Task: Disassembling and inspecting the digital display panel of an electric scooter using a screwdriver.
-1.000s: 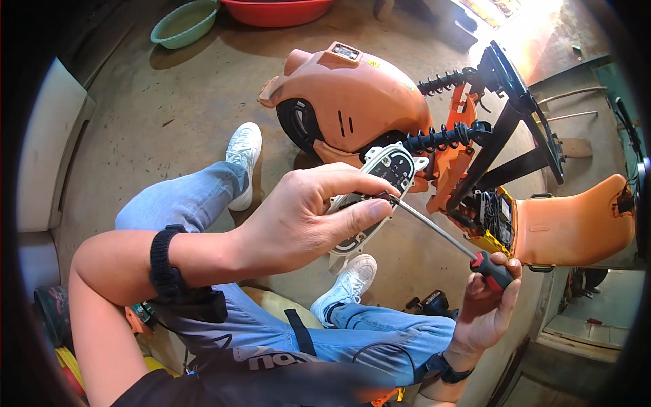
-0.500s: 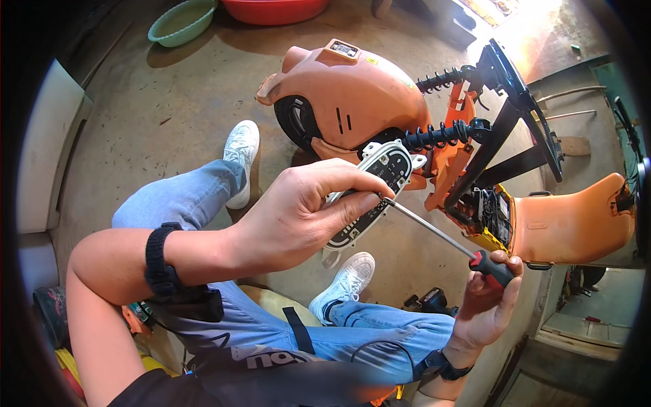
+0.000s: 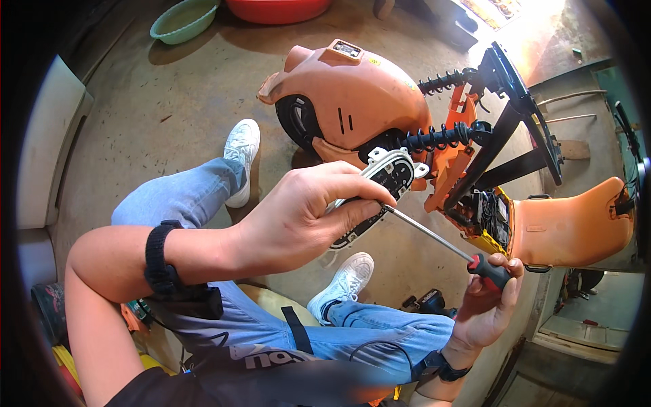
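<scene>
Grey-black housing part (image 3: pixel 383 183) held mid-frame, above the knees, gripped by left hand (image 3: pixel 298 214), fingers wrapped over it. Right hand (image 3: pixel 485 305) clenched on red/black screwdriver (image 3: pixel 447 245); shaft tip meets the part's edge by left fingertips. Just behind: orange scooter body (image 3: pixel 359 95) w/ small rectangular label on top, small yellow sticker near its upper right edge. Green basin (image 3: pixel 183 19) far upper left.
</scene>
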Demonstrator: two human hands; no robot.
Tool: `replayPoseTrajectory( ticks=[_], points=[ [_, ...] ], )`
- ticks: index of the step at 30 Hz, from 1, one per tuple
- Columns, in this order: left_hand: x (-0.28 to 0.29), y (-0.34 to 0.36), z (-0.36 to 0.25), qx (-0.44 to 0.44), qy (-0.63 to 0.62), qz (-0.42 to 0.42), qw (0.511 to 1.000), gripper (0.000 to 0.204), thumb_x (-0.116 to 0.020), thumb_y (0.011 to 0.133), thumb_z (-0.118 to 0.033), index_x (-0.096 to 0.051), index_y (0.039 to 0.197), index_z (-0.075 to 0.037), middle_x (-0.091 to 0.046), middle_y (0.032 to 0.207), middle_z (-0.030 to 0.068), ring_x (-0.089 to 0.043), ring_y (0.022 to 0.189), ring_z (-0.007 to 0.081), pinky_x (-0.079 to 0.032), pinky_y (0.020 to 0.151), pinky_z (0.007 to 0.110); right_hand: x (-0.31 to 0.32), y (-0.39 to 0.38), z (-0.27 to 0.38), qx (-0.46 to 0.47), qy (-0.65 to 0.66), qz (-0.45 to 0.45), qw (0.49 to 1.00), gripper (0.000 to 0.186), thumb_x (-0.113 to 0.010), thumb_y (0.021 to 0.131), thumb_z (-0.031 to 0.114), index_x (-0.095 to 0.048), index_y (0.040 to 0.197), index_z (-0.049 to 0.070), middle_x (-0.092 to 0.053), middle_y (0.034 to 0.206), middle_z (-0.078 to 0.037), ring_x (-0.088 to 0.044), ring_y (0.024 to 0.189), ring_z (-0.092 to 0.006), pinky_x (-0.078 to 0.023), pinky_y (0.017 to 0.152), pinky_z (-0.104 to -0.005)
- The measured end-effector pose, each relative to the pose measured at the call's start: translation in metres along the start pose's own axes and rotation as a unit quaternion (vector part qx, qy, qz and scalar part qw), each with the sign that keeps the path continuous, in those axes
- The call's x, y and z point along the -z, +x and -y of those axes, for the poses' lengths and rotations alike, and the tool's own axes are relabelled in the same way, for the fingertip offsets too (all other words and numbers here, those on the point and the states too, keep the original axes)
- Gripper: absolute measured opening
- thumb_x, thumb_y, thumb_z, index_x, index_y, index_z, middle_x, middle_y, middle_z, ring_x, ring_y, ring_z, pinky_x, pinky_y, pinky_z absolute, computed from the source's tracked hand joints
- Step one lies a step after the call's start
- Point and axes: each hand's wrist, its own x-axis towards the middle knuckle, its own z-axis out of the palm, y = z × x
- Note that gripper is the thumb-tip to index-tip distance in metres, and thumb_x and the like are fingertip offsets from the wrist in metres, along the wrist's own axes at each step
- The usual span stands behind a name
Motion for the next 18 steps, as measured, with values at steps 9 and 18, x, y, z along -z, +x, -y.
replayPoseTrajectory(
  ticks=[9,18],
  points=[
    [-0.0006,-0.003,0.0036,-0.013,0.077,0.011,0.997,0.019,-0.067,0.092,0.0,-0.071,0.11,-0.003,-0.068,0.101,0.0124,-0.066,0.09,0.0235,-0.052,0.077,0.033,-0.0023,-0.0006,0.0012,0.012,-0.038,0.008,0.999,0.038,-0.059,0.089,0.026,-0.048,0.121,0.007,-0.055,0.114,-0.014,-0.06,0.095,-0.0171,-0.056,0.075,-0.0255],
    [-0.0022,-0.0039,0.0067,-0.001,0.064,0.024,0.998,0.019,-0.067,0.094,-0.004,-0.071,0.112,-0.002,-0.068,0.102,0.0128,-0.066,0.094,0.0236,-0.052,0.079,0.033,0.0009,0.0012,0.0001,0.018,-0.071,0.008,0.997,0.034,-0.055,0.098,0.031,-0.048,0.12,0.007,-0.059,0.105,-0.015,-0.062,0.082,-0.0166,-0.051,0.063,-0.0239]
  ],
)
